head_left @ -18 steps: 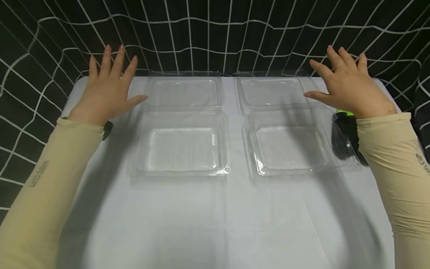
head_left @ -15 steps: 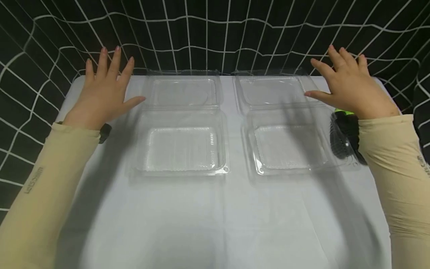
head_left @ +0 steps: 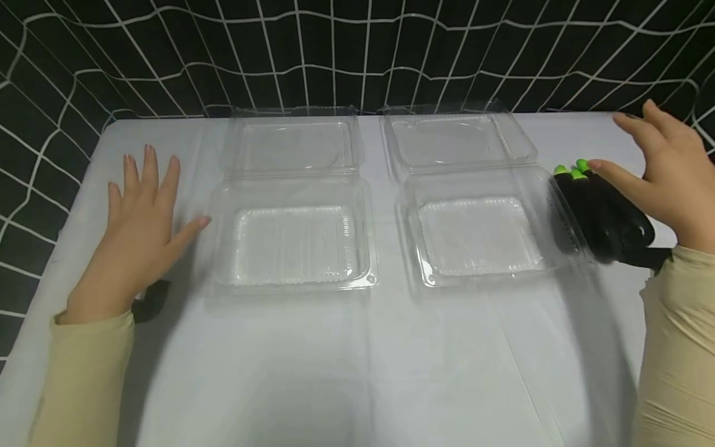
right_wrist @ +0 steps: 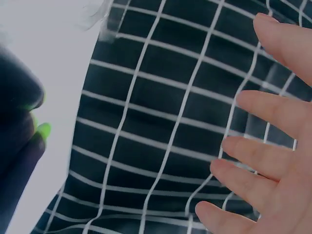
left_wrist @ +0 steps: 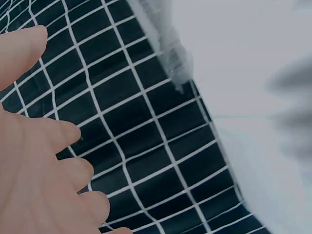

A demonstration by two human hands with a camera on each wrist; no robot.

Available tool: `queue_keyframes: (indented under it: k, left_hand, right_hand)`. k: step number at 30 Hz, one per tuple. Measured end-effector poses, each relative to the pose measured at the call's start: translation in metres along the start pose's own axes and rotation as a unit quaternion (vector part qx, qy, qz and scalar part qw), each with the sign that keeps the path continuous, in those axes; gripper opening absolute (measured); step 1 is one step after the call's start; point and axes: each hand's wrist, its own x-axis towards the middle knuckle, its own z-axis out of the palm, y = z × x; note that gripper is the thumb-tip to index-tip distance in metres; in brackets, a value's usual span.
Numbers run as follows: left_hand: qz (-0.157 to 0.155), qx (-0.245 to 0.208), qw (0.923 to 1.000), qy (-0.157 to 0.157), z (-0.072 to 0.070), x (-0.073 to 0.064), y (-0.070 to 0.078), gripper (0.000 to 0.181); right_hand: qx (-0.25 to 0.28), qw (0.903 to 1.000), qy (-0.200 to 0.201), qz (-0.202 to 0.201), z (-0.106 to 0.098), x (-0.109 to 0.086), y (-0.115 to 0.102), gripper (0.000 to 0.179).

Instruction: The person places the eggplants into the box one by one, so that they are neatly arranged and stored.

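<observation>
My left hand (head_left: pixel 134 242) is held over the left side of the white table with its fingers spread, holding nothing. To its right lies a clear plastic clamshell box (head_left: pixel 290 242), its lid (head_left: pixel 296 146) folded back. My right hand (head_left: pixel 670 167), also spread and holding nothing, is over the far right side, by several dark eggplants (head_left: pixel 603 211) with bright green tips. They lie partly behind the right wall of a second clear clamshell box (head_left: pixel 480 236), whose lid (head_left: pixel 452 139) is folded back too. In the right wrist view the eggplants (right_wrist: pixel 19 97) are apart from my fingers (right_wrist: pixel 263 112).
A white cloth (head_left: pixel 346 360) covers the table. Behind its far edge hangs a dark curtain (head_left: pixel 346 49) with a white grid pattern, which also runs down both sides. A small black strap piece (head_left: pixel 151 302) shows at my left wrist.
Both hands have moved apart and back toward me, from the table's far edge to its sides. The eggplants, partly covered by my right arm before, now show more fully. The boxes stay in place.
</observation>
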Motion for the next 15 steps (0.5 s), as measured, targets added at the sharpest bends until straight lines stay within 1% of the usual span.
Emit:
queue_keyframes:
  k: [2, 4, 6, 8, 11, 13, 15]
  left_hand:
    - [0.001, -0.008, 1.0, 0.003, 0.006, -0.007, 0.001, 0.08]
    - [0.001, -0.014, 0.9999, 0.005, 0.011, -0.014, 0.002, 0.079]
    - [0.001, -0.019, 0.9998, 0.008, 0.016, -0.021, 0.003, 0.077]
    - [0.0, -0.029, 0.9995, 0.014, 0.02, -0.029, 0.003, 0.074]
    - [-0.001, -0.048, 0.9986, 0.023, 0.027, -0.039, 0.003, 0.069]
    - [-0.005, -0.057, 0.9978, 0.032, 0.032, -0.045, 0.003, 0.066]
    - [-0.009, -0.059, 0.9973, 0.043, 0.036, -0.049, 0.004, 0.064]
  right_hand:
    - [0.014, 0.9998, 0.013, 0.011, 0.004, -0.008, 0.01, 0.075]
    - [0.032, 0.9989, 0.019, 0.03, 0.012, -0.016, 0.028, 0.072]
    - [0.051, 0.9968, 0.039, 0.048, 0.031, -0.019, 0.063, 0.072]
    - [0.076, 0.9933, 0.055, 0.068, 0.053, -0.02, 0.104, 0.07]
    - [0.088, 0.9885, 0.078, 0.094, 0.091, -0.018, 0.172, 0.073]
    - [0.097, 0.9854, 0.075, 0.118, 0.108, -0.019, 0.2, 0.071]
    - [0.095, 0.9831, 0.072, 0.139, 0.121, -0.021, 0.217, 0.069]
